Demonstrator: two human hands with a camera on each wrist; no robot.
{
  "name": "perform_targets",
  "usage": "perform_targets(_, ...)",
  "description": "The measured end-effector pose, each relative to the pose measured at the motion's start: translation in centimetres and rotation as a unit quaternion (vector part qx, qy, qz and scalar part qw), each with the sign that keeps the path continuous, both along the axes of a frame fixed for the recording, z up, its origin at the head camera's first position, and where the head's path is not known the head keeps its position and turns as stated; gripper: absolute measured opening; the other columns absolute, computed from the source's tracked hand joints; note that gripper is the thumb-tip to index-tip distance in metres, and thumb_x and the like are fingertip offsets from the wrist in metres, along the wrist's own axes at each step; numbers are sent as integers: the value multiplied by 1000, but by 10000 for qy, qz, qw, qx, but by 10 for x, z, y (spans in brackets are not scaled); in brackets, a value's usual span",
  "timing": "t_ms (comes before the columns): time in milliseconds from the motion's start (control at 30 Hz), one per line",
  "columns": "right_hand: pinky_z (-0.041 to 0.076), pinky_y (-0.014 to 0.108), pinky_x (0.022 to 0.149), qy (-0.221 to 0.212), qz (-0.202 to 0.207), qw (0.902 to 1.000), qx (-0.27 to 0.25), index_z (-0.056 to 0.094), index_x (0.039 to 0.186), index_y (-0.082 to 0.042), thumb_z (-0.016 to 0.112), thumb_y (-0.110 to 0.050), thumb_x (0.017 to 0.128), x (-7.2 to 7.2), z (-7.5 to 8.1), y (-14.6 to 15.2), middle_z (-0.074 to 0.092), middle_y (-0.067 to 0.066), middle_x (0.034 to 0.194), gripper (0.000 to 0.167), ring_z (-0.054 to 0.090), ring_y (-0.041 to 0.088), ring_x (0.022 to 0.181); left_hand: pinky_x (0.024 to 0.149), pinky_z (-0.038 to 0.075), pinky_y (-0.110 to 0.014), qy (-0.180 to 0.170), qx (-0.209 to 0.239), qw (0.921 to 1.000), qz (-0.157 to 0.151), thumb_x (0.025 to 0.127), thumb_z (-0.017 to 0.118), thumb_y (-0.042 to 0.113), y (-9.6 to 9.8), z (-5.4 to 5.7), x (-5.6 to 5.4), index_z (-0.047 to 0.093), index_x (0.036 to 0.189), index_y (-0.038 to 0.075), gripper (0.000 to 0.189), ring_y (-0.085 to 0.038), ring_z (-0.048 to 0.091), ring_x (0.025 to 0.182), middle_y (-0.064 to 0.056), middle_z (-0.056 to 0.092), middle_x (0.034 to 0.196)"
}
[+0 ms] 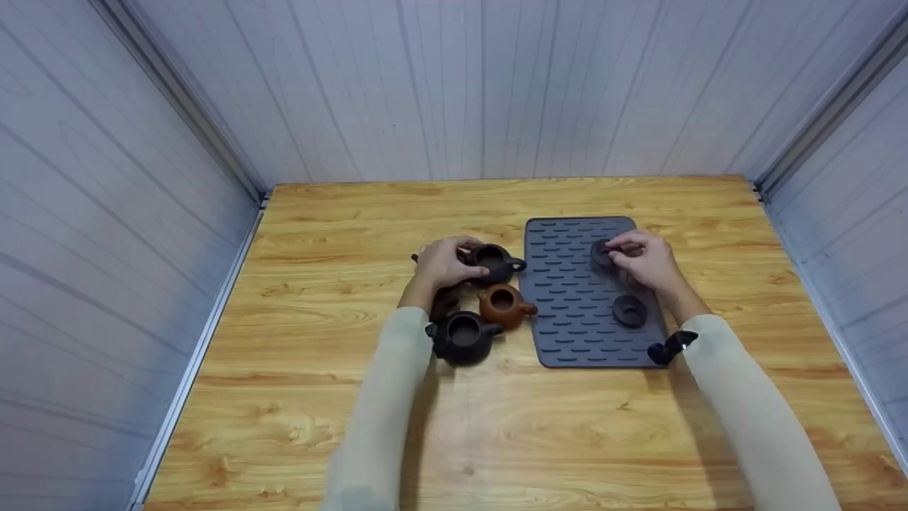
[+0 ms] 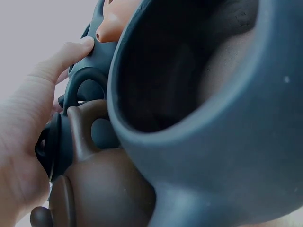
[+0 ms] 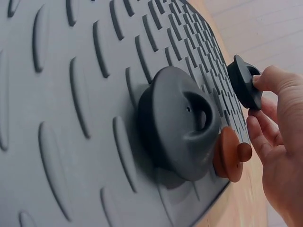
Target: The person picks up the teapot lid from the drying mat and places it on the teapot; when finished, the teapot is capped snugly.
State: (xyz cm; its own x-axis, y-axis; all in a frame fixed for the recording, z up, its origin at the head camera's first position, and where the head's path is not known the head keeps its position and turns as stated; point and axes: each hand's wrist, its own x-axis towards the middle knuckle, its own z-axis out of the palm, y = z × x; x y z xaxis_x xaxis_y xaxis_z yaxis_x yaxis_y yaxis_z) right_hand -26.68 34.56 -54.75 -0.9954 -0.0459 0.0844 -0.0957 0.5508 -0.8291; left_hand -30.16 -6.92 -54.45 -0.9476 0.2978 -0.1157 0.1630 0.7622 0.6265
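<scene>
My left hand (image 1: 447, 264) holds a dark open-topped teapot (image 1: 493, 264), its thumb across the near side and its fingers around the back. In the left wrist view the thumb lies against that teapot, with the other fingers mostly hidden. My right hand (image 1: 647, 261) pinches a black teapot lid (image 3: 244, 81) by its arched knob, close over the grey ridged mat (image 1: 567, 284). Nearer me on the mat lies a second black lid (image 3: 182, 124), and beyond it in the right wrist view an orange lid (image 3: 229, 153) with a round knob.
An orange-brown teapot (image 1: 501, 306) and a dark teapot (image 1: 464, 339), both lidless, stand close together left of the mat. A brown lidded teapot (image 2: 111, 184) stands under my left forearm. Walls enclose the wooden table (image 1: 319, 298) at the back and sides.
</scene>
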Motion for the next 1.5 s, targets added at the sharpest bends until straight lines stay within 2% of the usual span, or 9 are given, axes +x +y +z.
perform_targets(233, 51, 5, 86, 150, 171, 9997, -54, 84, 122, 3, 78, -4, 103, 1, 1, -5, 72, 23, 131, 21, 63, -8, 96, 136, 29, -60, -13, 24, 10000, -36, 98, 88, 47, 1, 1, 0, 72, 151, 30, 57, -31, 69, 140, 0, 76, 151)
perform_targets(600, 50, 9, 89, 215, 403, 9988, 193, 85, 120, 0, 78, -5, 104, -2, 8, -21, 74, 22, 130, 18, 62, 0, 102, 136, 30, -59, -25, -11, 10000, -9, 97, 88, 46, 2, 0, -1, 72, 151, 30, 58, -30, 68, 142, 1, 75, 152)
perform_targets(900, 50, 10, 86, 180, 506, 9986, 25, 86, 117, -1, 81, -6, 102, -6, 9, -40, 75, 21, 126, 17, 64, 7, 102, 136, 31, -60, 26, -18, 10000, -36, 98, 88, 46, 1, 2, 0, 71, 152, 29, 59, -30, 67, 145, 1, 75, 153)
perform_targets(1200, 52, 9, 86, 221, 682, 9974, 33, 85, 118, 1, 79, -4, 103, -8, 10, -57, 72, 22, 130, 17, 64, 2, 102, 133, 34, -58, 200, -105, 9995, -198, 99, 88, 45, 2, 1, 0, 69, 155, 33, 60, -29, 67, 146, 1, 75, 154)
perform_targets(1500, 52, 13, 88, 115, 775, 9969, -14, 85, 119, -1, 78, -7, 104, -10, 13, -77, 71, 20, 131, 17, 68, 19, 108, 133, 34, -60, 163, -43, 9995, -285, 98, 89, 46, 2, 2, -1, 71, 154, 36, 60, -32, 67, 146, -4, 72, 158)
